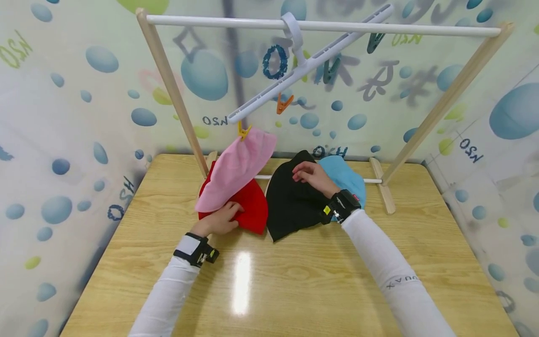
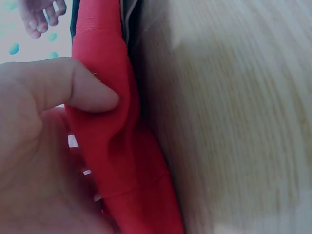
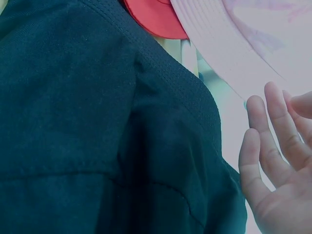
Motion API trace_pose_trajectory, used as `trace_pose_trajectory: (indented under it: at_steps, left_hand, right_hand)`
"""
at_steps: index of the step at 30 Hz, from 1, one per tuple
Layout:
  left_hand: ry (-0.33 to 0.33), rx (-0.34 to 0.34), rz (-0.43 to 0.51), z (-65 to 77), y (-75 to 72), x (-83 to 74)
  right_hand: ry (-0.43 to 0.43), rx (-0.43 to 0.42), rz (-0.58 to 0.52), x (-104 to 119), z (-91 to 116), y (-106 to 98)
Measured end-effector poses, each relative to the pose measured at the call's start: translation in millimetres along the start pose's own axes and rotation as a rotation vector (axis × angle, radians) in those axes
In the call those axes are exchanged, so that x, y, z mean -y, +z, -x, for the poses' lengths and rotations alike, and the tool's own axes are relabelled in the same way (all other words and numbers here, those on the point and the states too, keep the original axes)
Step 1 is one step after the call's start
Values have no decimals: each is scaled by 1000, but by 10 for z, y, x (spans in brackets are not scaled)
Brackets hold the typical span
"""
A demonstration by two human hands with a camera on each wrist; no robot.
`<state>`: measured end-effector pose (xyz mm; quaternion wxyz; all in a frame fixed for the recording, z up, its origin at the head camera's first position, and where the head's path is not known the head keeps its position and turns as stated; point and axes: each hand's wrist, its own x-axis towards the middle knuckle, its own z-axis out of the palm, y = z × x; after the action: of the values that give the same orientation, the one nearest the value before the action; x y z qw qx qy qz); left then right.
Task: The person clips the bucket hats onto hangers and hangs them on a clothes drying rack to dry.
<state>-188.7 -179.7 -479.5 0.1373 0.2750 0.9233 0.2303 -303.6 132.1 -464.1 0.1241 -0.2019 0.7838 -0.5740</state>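
A pink bucket hat hangs from a yellow clothespin at the low left end of a tilted grey hanger. Behind and below it, a red hat stands on the table. My left hand pinches the red hat's near edge; in the left wrist view the thumb presses on the red cloth with the fingers behind it. My right hand hovers over a black hat, fingers loosely bent around nothing. In the right wrist view those fingers are beside the black cloth.
A light blue hat lies partly behind the black one. Above, a white rail on wooden posts carries the hanger. An orange clothespin and two dark green clothespins hang from it. A patterned wall rises behind the table.
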Motion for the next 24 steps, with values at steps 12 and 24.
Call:
trace_pose_trajectory:
  at_steps: [12,24]
  left_hand:
    - [68,-90,28,10,-57,56]
    - [33,-323,-47,38,-100,126]
  right_hand:
    - [0,9,19,-26,10,-6]
    - [49,44,-17,138,66,11]
